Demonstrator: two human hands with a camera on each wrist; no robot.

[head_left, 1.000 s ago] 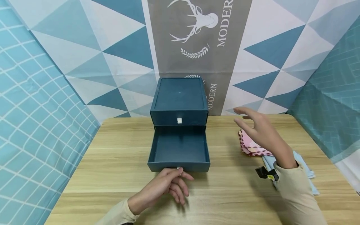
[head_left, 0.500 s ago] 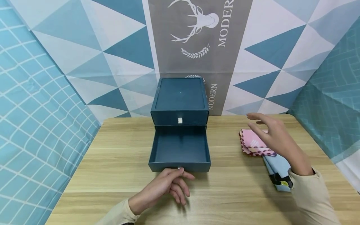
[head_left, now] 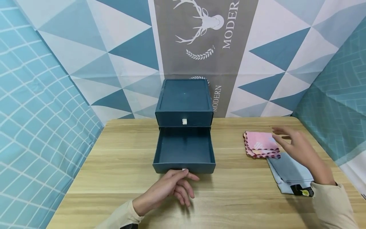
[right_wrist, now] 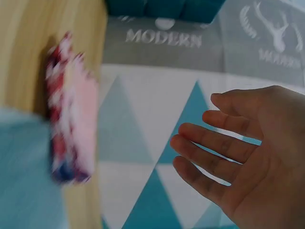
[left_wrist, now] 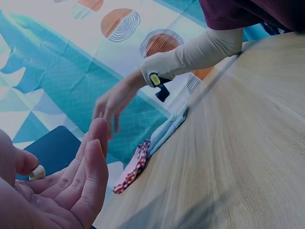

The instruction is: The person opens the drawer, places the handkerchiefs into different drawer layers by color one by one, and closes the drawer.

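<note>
1. My left hand (head_left: 167, 189) pinches the white knob (left_wrist: 38, 172) between thumb and finger.
2. My right hand (head_left: 304, 149), relaxed and holding nothing, hangs in the air near the blue cloth (head_left: 291, 170).
3. The lower drawer (head_left: 171, 168) juts from the cabinet (head_left: 185, 95).
4. Right of it, the pink cloth (head_left: 258, 140) touches the blue cloth.

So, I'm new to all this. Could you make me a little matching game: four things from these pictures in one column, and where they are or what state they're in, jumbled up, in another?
Things:
1. Pink cloth
2. Top drawer
3. Left fingers
4. Bottom drawer

Places and states:
A. Shut
B. Pulled open, nothing visible inside
C. Lying on the table, with striped edging
D. At the lower white knob

Right pairs: 1-C, 2-A, 3-D, 4-B
</note>
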